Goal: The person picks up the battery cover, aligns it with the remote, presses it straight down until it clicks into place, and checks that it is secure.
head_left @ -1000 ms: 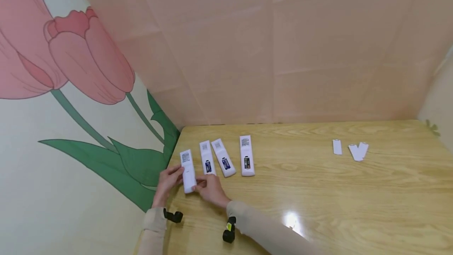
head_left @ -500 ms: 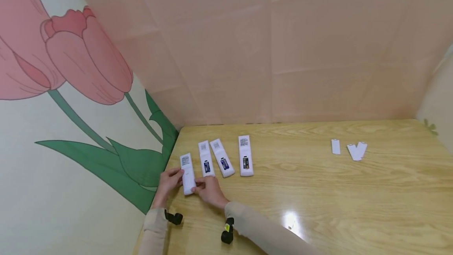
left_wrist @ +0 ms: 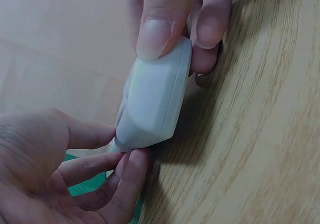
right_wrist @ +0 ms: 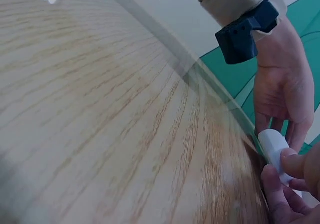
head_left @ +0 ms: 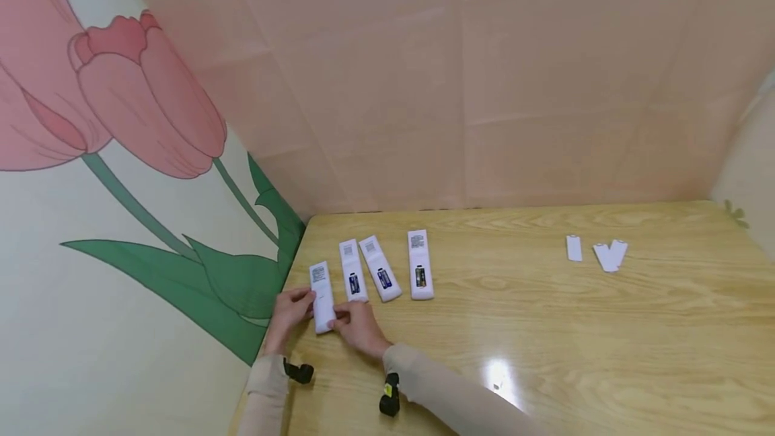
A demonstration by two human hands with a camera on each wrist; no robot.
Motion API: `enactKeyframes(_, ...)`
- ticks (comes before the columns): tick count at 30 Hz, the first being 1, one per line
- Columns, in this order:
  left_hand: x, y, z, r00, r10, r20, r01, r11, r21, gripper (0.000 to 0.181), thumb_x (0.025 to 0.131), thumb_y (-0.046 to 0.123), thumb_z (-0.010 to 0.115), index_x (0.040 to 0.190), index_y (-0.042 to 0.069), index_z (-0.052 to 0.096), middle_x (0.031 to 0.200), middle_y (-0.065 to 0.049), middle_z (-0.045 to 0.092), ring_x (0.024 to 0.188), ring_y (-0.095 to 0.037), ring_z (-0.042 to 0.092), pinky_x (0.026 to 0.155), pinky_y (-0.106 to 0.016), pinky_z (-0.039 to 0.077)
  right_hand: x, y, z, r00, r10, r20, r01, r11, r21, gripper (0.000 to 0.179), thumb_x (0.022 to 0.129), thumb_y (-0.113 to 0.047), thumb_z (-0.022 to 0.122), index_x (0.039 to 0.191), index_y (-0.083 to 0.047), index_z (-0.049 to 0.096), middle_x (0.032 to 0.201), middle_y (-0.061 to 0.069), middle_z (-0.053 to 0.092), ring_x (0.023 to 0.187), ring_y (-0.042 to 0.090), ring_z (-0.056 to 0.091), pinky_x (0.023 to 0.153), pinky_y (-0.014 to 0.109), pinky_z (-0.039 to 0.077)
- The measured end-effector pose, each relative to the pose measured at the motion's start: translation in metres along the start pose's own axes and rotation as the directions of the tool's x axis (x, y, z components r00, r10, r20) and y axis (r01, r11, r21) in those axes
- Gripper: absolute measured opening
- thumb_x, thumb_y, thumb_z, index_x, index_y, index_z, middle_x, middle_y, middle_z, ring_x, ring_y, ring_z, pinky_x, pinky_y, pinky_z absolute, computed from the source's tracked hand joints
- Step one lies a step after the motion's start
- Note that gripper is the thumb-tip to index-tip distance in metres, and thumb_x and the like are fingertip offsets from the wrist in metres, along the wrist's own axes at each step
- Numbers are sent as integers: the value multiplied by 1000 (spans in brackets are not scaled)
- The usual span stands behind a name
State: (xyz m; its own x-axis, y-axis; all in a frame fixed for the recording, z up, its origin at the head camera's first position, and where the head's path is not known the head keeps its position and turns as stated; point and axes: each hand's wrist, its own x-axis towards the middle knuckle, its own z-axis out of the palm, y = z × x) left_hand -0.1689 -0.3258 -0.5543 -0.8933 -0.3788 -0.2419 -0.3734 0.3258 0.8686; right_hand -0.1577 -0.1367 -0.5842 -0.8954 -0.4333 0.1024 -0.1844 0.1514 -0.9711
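A white remote control [head_left: 323, 308] lies back side up between both hands at the table's left end, its battery cover fitted. My left hand [head_left: 289, 311] pinches its left edge between thumb and fingers. On the lower right edge, my right hand [head_left: 358, 330] holds it with thumb and fingertips. In the left wrist view, the remote's rounded end [left_wrist: 157, 97] shows tilted close over the wood, the right thumb [left_wrist: 157, 34] pressing its upper side. The right wrist view catches the same white end [right_wrist: 273, 143] between the two hands.
Three more white remotes, the nearest one [head_left: 350, 260], a slanted one [head_left: 375, 258] and one farther right [head_left: 418, 253], lie with battery compartments uncovered and batteries visible. Toward the right lie a single battery cover [head_left: 574, 249] and two overlapping covers [head_left: 604, 258]. A wall panel [head_left: 242, 274] borders the left edge.
The held remote has shifted slightly toward the person, both hands still on it. The other remotes and the covers stay where they were.
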Motion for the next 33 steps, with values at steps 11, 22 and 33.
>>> enactKeyframes(11,3,-2,-2,999,-34,-23,35,999,20,35,105,13,68,132,-9,69,98,-16,74,69,-9,66,63,-22,59,4,0,2,1000,1,30,1,996,-93,35,92,-2,82,124,8,73,116,22,79,90,12,76,77,20,61)
enactKeyframes(22,2,-7,-2,999,-34,-25,34,999,20,32,103,12,70,126,-9,72,92,-13,75,69,-9,67,63,-23,60,5,-1,5,999,-35,26,39,982,-187,25,91,1,81,115,8,77,94,13,81,74,2,63,67,18,56)
enactKeyframes(33,0,-1,-6,998,-54,24,53,998,37,32,105,10,66,130,-11,68,93,-15,75,72,-11,68,67,-28,64,2,-8,0,995,72,67,-63,991,-120,27,91,-6,84,113,6,74,87,3,69,73,4,61,65,21,55)
